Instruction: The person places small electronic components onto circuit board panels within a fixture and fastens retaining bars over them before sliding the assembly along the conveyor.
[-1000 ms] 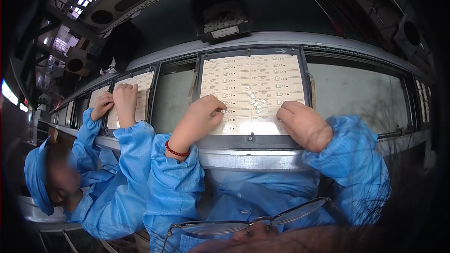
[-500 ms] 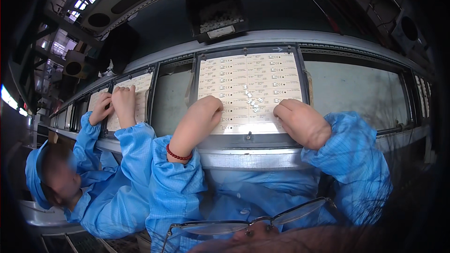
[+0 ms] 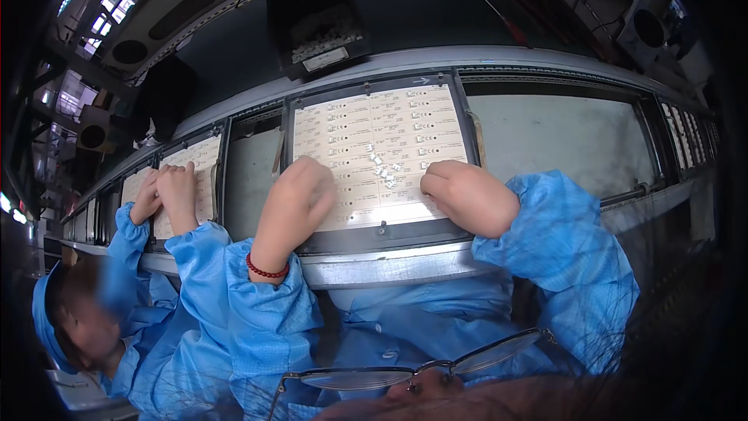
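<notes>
A cream circuit-board panel with repeated printed rows lies in a dark frame in front of me. Several small white connector-like parts are loosely heaped near its middle. Over the panel's left edge is my left hand, its fingers smeared by motion. My right hand rests at the right side of the panel, thumb and fingertips pinched together low on the surface. Whatever lies between those fingertips is hidden. Small white parts also sit in the panel's upper rows.
Beyond the rail stands a black bin holding many small white pieces. To my left a co-worker's hands are over another framed panel. A metal rail runs along the near edge, and a grey-green conveyor surface stretches to the right.
The whole scene has shifted left in the picture. My left fingers have become blurred, the thumb reaching lower. My right hand keeps its pinch at nearly the same spot on the panel.
</notes>
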### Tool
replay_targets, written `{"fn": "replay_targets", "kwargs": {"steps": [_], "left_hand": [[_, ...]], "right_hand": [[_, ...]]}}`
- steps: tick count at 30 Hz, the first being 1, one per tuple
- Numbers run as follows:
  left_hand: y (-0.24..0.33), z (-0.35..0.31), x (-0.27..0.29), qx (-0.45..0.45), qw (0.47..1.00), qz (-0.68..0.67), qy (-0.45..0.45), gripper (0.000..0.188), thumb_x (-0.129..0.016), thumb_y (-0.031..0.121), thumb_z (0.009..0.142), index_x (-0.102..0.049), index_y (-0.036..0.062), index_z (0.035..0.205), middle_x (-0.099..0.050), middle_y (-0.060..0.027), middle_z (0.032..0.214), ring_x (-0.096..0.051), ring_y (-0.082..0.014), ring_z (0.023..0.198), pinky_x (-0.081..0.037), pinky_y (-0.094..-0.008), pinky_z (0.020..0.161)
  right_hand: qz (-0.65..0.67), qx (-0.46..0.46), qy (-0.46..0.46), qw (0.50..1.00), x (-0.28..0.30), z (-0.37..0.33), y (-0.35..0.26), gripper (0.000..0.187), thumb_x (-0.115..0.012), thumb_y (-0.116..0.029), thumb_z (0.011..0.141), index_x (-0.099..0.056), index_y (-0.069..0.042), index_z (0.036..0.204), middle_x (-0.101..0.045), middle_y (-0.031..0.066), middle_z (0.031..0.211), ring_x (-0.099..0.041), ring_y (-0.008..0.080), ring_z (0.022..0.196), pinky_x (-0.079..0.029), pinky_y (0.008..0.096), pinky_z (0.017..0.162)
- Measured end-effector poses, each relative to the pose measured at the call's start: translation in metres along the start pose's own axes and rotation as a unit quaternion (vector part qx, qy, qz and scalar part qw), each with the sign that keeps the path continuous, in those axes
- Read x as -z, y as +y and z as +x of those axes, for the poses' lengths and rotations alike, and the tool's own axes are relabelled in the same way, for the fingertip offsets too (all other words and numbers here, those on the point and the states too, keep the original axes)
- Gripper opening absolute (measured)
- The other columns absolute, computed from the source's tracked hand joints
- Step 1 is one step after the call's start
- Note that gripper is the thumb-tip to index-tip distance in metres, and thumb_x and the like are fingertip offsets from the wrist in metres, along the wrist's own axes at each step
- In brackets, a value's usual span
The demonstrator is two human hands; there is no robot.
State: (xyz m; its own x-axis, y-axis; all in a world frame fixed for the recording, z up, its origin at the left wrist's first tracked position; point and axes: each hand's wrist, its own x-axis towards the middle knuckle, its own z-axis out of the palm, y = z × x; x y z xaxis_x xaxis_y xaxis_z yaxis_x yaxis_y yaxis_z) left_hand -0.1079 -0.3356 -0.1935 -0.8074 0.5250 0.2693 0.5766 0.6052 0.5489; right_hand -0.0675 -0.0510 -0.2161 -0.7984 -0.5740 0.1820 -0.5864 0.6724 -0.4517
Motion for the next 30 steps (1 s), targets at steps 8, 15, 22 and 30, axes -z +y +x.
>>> {"fn": "replay_targets", "kwargs": {"steps": [8,15,22,30], "left_hand": [[0.020,0.026,-0.037,-0.149,0.986,0.024,-0.072,0.025,-0.067,0.002,0.078,-0.067,0.0048,0.102,-0.057,-0.0107,0.096,-0.058,-0.0303,0.089,-0.049,-0.0383,0.079],[0.014,0.024,-0.043,-0.183,0.979,0.058,-0.070,0.017,-0.067,0.003,0.078,-0.066,0.0042,0.096,-0.057,-0.0107,0.095,-0.057,-0.0291,0.091,-0.048,-0.0387,0.081],[0.014,0.011,-0.028,-0.051,0.998,-0.029,-0.021,0.016,-0.064,0.007,0.079,-0.062,0.0002,0.093,-0.062,-0.0197,0.086,-0.061,-0.0367,0.082,-0.050,-0.0417,0.074],[-0.010,-0.040,-0.013,0.014,0.996,0.080,0.045,0.016,-0.062,-0.004,0.075,-0.063,-0.0004,0.091,-0.059,-0.0159,0.082,-0.060,-0.0304,0.071,-0.049,-0.0368,0.067]], "right_hand": [[-0.010,0.019,0.007,1.000,0.009,0.000,-0.007,0.009,-0.061,-0.007,0.081,-0.061,-0.002,0.088,-0.058,0.0134,0.092,-0.061,0.0312,0.093,-0.052,0.0384,0.081],[0.005,0.009,0.061,0.998,0.002,0.019,-0.003,0.008,-0.061,-0.008,0.082,-0.062,-0.003,0.088,-0.058,0.0128,0.090,-0.061,0.0311,0.089,-0.052,0.0397,0.079],[-0.081,0.048,0.063,0.994,-0.016,0.041,0.022,0.016,-0.060,-0.007,0.077,-0.067,-0.003,0.090,-0.062,0.0158,0.089,-0.063,0.0334,0.089,-0.052,0.0423,0.081],[-0.039,-0.059,0.048,0.996,-0.018,0.048,0.012,0.016,-0.055,-0.010,0.083,-0.064,-0.002,0.094,-0.064,0.0177,0.090,-0.063,0.0361,0.095,-0.051,0.0441,0.084]]}}
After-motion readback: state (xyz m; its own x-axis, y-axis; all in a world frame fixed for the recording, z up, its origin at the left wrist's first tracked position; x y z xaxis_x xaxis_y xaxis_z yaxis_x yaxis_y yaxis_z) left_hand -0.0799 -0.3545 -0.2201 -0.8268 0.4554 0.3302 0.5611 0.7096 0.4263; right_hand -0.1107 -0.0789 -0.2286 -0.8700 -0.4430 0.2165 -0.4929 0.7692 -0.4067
